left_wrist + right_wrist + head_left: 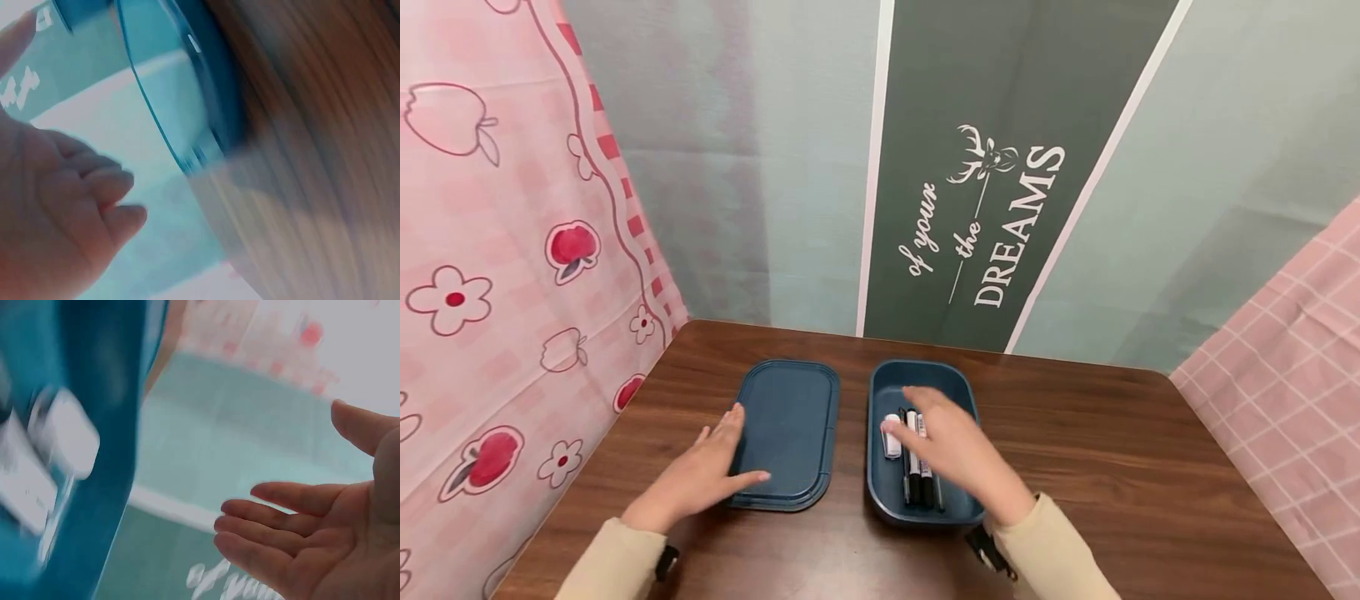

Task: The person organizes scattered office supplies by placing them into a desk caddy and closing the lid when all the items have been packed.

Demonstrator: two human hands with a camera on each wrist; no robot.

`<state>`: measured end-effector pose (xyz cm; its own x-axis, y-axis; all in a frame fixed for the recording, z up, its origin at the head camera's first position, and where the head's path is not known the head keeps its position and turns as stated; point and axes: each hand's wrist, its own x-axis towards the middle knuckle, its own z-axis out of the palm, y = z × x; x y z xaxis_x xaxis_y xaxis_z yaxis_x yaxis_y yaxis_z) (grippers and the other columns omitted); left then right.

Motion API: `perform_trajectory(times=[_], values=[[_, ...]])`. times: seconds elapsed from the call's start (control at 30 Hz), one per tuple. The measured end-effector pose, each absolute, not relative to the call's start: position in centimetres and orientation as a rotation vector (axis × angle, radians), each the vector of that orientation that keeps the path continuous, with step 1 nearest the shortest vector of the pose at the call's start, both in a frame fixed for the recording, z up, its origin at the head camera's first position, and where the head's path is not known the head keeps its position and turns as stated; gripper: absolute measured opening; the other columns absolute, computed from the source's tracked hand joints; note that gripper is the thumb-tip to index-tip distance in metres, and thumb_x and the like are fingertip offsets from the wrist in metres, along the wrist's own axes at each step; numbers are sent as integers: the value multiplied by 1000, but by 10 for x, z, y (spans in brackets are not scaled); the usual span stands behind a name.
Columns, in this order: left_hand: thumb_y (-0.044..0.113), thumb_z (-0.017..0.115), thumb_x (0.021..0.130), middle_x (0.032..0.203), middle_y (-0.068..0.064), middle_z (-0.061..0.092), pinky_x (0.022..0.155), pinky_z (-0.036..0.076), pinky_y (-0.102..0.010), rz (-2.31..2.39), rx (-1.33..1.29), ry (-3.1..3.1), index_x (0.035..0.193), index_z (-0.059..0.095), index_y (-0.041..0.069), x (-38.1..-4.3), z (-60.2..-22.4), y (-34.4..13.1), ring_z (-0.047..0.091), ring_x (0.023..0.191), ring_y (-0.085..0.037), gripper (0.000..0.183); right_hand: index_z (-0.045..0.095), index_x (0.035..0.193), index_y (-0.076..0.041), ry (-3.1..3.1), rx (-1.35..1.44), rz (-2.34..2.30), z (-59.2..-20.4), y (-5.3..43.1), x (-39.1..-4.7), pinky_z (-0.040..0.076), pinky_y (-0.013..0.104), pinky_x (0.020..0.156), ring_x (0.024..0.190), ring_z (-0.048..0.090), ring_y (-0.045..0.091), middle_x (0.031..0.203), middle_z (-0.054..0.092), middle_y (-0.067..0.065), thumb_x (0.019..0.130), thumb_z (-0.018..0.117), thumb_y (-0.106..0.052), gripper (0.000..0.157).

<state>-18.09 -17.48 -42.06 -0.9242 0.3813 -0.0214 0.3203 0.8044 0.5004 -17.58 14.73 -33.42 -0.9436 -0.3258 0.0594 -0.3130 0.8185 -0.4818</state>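
Note:
A dark blue rectangular lid [786, 425] lies flat on the table, and my left hand [700, 471] hovers at its left edge with thumb and fingers spread. To its right stands a matching open box [880, 492]. Inside it lie black-and-white markers [913, 454], thin dark pens [905, 467] and a small white object [891, 437] like a correction tape or eraser. My right hand [955, 446] is over the box's right side, fingers extended and holding nothing, hiding part of the contents. In the right wrist view that hand [300, 537] shows an open palm beside the blue wall.
The brown wooden table [1075, 467] reaches back to a grey-green curtain [805, 167] with white lettering. A pink patterned cloth [512, 292] hangs along the left side, and a pink checked one [1292, 350] on the right.

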Motion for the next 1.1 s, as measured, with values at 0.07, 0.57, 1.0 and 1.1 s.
perform_trajectory(times=[0.07, 0.57, 1.0, 1.1], values=[[54, 69, 78, 147, -34, 20, 105, 18, -65, 758, 555, 2830, 141, 21, -18, -182, -423, -189, 20, 136, -46, 108, 46, 137, 3, 2943, -614, -825, -337, 133, -159, 34, 47, 106, 131, 40, 30, 140, 45, 16, 91, 56, -49, 70], [67, 81, 47, 147, -35, 20, 101, 15, -71, 436, 614, 2804, 141, 22, -18, -190, -439, -220, 17, 135, -49, 140, 12, 148, 8, 2563, -477, -798, -419, 60, -127, 22, 53, 110, 142, 2, 36, 153, 0, 26, 86, 45, -68, 104], [72, 75, 51, 149, -29, 22, 102, 16, -69, 438, 680, 2798, 143, 22, -13, -194, -450, -220, 21, 136, -44, 137, 13, 145, 13, 2775, -461, -582, -452, 46, -145, 22, 48, 111, 140, -1, 42, 150, 3, 34, 81, 57, -66, 111], [73, 74, 53, 149, -28, 23, 102, 17, -69, 434, 693, 2795, 143, 23, -12, -196, -450, -221, 21, 136, -44, 134, 14, 144, 14, 2799, -469, -508, -455, 45, -148, 20, 49, 112, 139, -1, 44, 149, 3, 35, 81, 57, -66, 111]])
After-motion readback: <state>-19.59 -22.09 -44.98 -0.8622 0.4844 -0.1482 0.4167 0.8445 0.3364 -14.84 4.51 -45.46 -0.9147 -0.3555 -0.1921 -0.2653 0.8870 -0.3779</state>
